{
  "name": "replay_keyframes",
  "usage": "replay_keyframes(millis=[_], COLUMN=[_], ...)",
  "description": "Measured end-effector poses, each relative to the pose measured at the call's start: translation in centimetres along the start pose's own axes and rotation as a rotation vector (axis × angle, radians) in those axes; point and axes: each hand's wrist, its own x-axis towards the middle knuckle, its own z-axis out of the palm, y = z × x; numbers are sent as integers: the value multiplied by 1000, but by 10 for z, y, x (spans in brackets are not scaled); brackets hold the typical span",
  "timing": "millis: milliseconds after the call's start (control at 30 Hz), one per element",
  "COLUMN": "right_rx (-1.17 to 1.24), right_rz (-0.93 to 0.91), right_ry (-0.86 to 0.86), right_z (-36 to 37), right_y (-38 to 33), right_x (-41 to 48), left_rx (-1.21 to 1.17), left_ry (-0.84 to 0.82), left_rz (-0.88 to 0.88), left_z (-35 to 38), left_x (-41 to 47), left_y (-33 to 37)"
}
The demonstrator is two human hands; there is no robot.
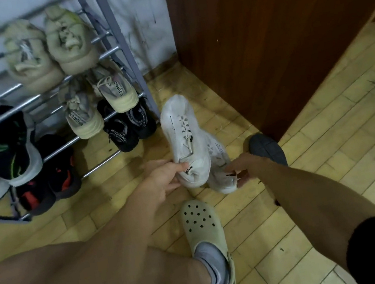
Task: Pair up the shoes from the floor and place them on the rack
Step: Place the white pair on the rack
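Two white lace-up sneakers hang just above the wooden floor, to the right of the shoe rack (116, 47). My left hand (165, 177) grips the heel of the upper white sneaker (183, 132), whose toe points away from me. My right hand (243, 168) holds the heel of the second white sneaker (218, 161), which sits partly under the first. The metal rack at the left holds a beige pair (49, 48) on an upper shelf, a cream pair (98, 102) below it, and dark pairs (129, 126) at the bottom.
A dark grey slipper (268, 148) lies on the floor behind my right hand, by the brown wooden cabinet (274, 28). My foot in a beige clog (206, 235) stands below the sneakers. Black-and-green sneakers (16, 150) and black-and-red shoes (49, 184) fill the rack's lower left.
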Motion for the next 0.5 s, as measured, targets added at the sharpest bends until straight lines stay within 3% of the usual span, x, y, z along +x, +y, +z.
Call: replay_keyframes(millis=[200,500], right_rx=[359,484], right_rz=[-39,-469], right_ry=[-146,-91], right_z=[-8,-1], right_y=[-6,-87], right_x=[-65,-184], left_rx=[-40,-57], left_ry=[33,110], left_rz=[171,417], left_z=[-25,-89], left_x=[-58,-155], left_y=[28,76])
